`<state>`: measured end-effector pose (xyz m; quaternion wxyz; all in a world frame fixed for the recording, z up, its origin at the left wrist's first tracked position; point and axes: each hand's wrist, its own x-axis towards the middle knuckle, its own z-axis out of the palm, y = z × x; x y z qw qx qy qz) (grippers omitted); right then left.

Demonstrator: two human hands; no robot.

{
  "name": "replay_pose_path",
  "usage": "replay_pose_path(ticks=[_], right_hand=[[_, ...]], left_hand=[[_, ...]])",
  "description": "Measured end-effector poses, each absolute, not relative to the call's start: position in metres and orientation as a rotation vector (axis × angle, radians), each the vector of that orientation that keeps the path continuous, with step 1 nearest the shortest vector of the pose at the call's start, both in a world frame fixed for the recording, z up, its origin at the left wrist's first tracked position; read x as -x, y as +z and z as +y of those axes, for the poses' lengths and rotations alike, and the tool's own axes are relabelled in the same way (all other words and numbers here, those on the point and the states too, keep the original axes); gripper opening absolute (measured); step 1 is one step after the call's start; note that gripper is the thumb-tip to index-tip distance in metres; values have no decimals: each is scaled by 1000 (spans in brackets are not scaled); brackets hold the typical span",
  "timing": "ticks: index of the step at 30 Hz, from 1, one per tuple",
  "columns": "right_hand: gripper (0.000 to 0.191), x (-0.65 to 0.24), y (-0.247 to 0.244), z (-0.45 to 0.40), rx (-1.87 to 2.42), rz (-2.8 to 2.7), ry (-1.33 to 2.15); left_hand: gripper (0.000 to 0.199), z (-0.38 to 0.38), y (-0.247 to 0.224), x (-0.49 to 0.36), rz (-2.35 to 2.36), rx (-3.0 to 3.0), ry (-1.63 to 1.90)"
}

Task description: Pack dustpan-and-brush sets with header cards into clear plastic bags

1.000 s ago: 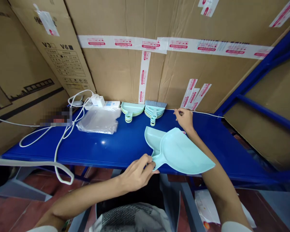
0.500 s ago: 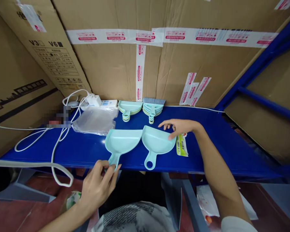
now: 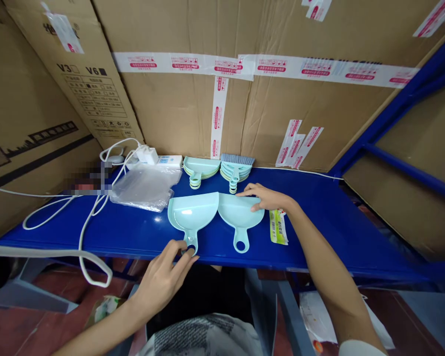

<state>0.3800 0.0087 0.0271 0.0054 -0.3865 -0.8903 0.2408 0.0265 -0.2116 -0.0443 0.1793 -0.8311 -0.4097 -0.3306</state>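
Two pale mint-green dustpans lie side by side near the table's front edge, handles toward me, their inner corners meeting. My left hand (image 3: pixel 174 262) pinches the ring handle of the left dustpan (image 3: pixel 196 210). At the right dustpan (image 3: pixel 235 215), my right hand (image 3: pixel 265 198) grips the upper right corner, thumb inside the pan and fingers along its back edge. Behind them stand a stack of dustpans (image 3: pixel 202 167) and a stack of small brushes (image 3: pixel 237 170) with grey bristles on top. Just right of the right dustpan lies a green-and-white printed packet (image 3: pixel 278 227).
Clear plastic bags (image 3: pixel 144 185) lie at the left on the blue table (image 3: pixel 333 222). Beside them are a white power strip (image 3: pixel 170 161) and looping white cables (image 3: pixel 83 232). A cardboard wall (image 3: pixel 170 109) closes off the back; a blue metal frame (image 3: pixel 385 113) rises at the right.
The left dustpan has shifted right and straightened. The right dustpan has turned so its straight edge is more level, its handle swinging right. My right hand moved slightly left with it.
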Motion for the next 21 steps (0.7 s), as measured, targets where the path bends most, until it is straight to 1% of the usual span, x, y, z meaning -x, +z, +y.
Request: replay_pose_path(ticks=[5, 10, 12, 13, 15, 18, 21], right_hand=[[70, -383, 26, 12, 1154, -2764, 778], [68, -384, 31, 11, 1111, -2707, 842], [68, -392, 37, 12, 1132, -2611, 914], [65, -398, 40, 13, 1176, -2541, 919], [55, -417, 45, 16, 1315, -2392, 838], [43, -449, 49, 20, 1496, -2272, 707], [45, -468, 47, 19, 1645, -2270, 803]], left_hand=[[10, -204, -46, -22, -1182, 2347, -938], [25, -187, -25, 5, -1194, 2311, -1019], [27, -168, -15, 26, -1232, 2301, -929], [29, -156, -11, 38, -1244, 2333, -826], [36, -130, -9, 64, -1283, 2410, -649], [42, -92, -15, 97, -1313, 2478, -596], [49, -63, -22, 116, -1401, 2504, -545]])
